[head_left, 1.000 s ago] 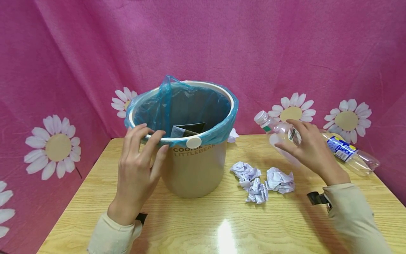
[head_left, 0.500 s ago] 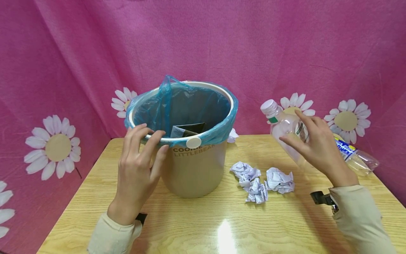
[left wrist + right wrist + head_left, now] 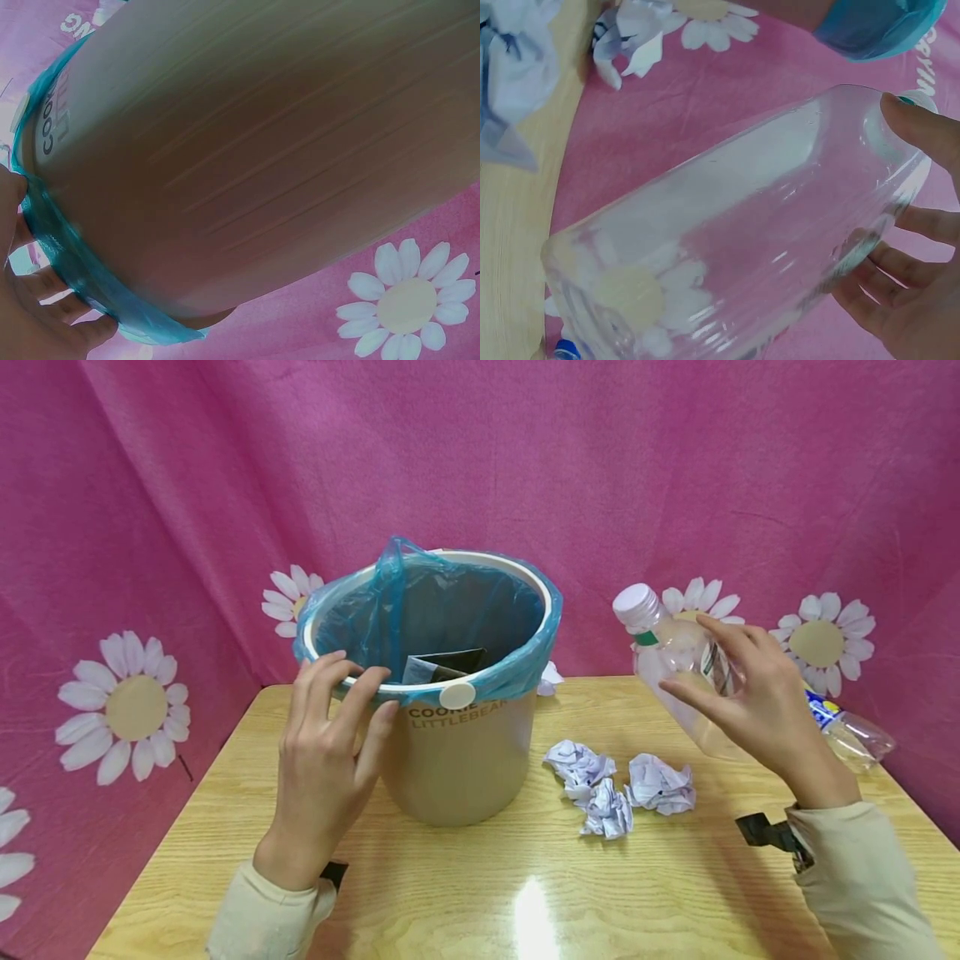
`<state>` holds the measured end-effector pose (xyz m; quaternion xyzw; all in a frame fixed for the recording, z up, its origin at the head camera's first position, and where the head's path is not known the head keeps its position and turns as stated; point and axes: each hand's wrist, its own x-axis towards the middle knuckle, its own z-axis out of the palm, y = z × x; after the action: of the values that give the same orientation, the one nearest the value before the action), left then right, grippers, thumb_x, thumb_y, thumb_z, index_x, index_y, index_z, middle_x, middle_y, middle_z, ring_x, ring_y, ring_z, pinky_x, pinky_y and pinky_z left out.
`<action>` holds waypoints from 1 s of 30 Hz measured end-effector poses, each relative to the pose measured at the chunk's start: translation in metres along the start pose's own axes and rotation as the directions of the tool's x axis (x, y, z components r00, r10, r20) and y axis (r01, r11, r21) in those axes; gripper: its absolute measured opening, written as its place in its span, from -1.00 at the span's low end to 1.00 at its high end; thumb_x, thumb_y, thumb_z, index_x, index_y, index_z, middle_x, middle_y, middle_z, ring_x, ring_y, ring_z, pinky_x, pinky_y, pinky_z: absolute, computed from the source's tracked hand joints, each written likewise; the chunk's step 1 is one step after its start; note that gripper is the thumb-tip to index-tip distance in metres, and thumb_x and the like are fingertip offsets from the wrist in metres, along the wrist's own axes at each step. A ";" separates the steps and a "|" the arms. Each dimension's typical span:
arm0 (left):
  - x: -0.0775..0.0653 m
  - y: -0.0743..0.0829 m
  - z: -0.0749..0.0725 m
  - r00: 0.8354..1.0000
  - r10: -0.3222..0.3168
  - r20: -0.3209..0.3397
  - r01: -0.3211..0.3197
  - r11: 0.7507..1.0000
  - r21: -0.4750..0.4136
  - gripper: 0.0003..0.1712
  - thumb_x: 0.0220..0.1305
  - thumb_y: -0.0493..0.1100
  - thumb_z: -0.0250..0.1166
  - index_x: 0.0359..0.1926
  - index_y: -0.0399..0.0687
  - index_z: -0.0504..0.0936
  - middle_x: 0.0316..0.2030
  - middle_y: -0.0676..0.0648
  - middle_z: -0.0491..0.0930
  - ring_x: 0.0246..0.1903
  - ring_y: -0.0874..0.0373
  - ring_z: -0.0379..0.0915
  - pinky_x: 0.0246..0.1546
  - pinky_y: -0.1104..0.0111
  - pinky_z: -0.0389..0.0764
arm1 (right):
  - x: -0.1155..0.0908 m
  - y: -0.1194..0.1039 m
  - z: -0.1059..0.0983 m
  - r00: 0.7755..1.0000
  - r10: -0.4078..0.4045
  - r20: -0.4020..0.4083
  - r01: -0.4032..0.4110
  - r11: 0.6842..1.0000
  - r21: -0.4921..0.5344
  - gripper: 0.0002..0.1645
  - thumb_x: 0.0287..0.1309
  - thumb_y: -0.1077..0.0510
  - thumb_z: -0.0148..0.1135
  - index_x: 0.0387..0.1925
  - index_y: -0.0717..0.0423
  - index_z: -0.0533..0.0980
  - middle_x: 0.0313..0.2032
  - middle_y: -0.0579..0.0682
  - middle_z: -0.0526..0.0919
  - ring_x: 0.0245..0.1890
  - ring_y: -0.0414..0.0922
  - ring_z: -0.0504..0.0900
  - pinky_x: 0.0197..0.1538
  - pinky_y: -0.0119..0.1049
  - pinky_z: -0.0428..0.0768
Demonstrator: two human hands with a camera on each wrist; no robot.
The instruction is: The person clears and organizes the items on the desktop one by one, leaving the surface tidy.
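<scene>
My left hand (image 3: 326,756) grips the near left rim of a beige trash can (image 3: 461,768), its fingers hooked over the edge. The can is lined with a blue plastic bag (image 3: 517,670), and a dark folded carton (image 3: 450,666) shows inside. In the left wrist view, fingers (image 3: 71,307) lie against the bag's folded edge. With thumb and fingers my right hand (image 3: 768,702) holds a clear plastic bottle (image 3: 678,668) above the table, tilted, its white cap toward the upper left. The right wrist view shows the transparent bottle body (image 3: 742,217) from the side.
Crumpled white paper balls (image 3: 662,785) lie on the wooden table (image 3: 450,893) right of the can, and another paper piece (image 3: 550,679) lies behind it. A second bottle (image 3: 851,735), with a blue label, lies at the right edge. Pink floral cloth (image 3: 600,485) surrounds the table.
My right hand has lifted the clear bottle and drawn it slightly to the right and closer, overlapping more of the blue-label bottle. The left hand has stayed on the rim.
</scene>
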<state>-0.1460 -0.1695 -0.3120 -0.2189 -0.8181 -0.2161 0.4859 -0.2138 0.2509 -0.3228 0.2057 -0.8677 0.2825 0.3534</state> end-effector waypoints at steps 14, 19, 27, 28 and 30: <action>0.000 -0.001 0.000 1.000 0.000 0.005 0.000 1.000 -0.001 -0.47 0.52 0.16 -0.03 0.08 -0.15 0.63 -0.02 -0.29 0.51 0.24 -0.21 0.34 0.40 -0.12 0.17 | 0.002 -0.019 -0.009 0.994 -0.034 -0.107 0.044 0.995 0.094 0.09 -0.47 0.34 0.71 0.28 0.00 0.51 0.03 0.10 0.63 0.00 -0.40 0.47 0.03 -0.63 0.38; 0.000 -0.001 -0.002 1.000 -0.006 0.005 0.006 1.000 0.004 -0.46 0.52 0.16 -0.02 0.08 -0.15 0.62 -0.01 -0.30 0.50 0.24 -0.20 0.33 0.40 -0.11 0.18 | 0.004 -0.029 -0.009 0.988 -0.023 -0.154 0.050 0.984 0.172 0.05 -0.51 0.47 0.66 0.23 0.13 0.53 0.02 0.14 0.64 -0.01 -0.40 0.52 0.06 -0.61 0.45; 0.000 -0.002 0.002 1.000 0.016 -0.015 -0.016 1.000 0.009 -0.52 0.51 0.11 0.02 0.07 -0.14 0.63 -0.02 -0.30 0.50 0.23 -0.21 0.34 0.39 -0.14 0.19 | 0.008 -0.056 -0.018 0.975 0.000 -0.224 0.074 0.944 0.321 -0.01 -0.49 0.67 0.51 0.19 0.33 0.50 0.06 0.09 0.62 0.01 -0.24 0.61 0.11 -0.49 0.54; -0.001 -0.002 0.002 1.000 0.019 -0.019 -0.019 1.000 0.011 -0.53 0.51 0.10 0.03 0.07 -0.14 0.63 -0.02 -0.30 0.50 0.23 -0.21 0.34 0.38 -0.14 0.19 | 0.009 -0.059 -0.018 0.973 0.002 -0.231 0.078 0.939 0.336 -0.02 -0.47 0.67 0.50 0.19 0.34 0.50 0.06 0.09 0.62 0.01 -0.22 0.60 0.12 -0.47 0.54; -0.001 -0.002 0.003 1.000 0.019 -0.023 -0.019 1.000 0.011 -0.53 0.50 0.10 0.03 0.07 -0.14 0.63 -0.02 -0.29 0.51 0.23 -0.20 0.34 0.39 -0.14 0.19 | 0.009 -0.064 -0.019 0.969 0.007 -0.245 0.084 0.929 0.361 -0.05 -0.44 0.67 0.49 0.19 0.37 0.49 0.07 0.10 0.61 0.02 -0.17 0.59 0.15 -0.43 0.54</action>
<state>-0.1484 -0.1694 -0.3140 -0.2213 -0.8116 -0.2095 0.4985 -0.1751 0.2134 -0.2828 0.2493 -0.7454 0.4561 0.4173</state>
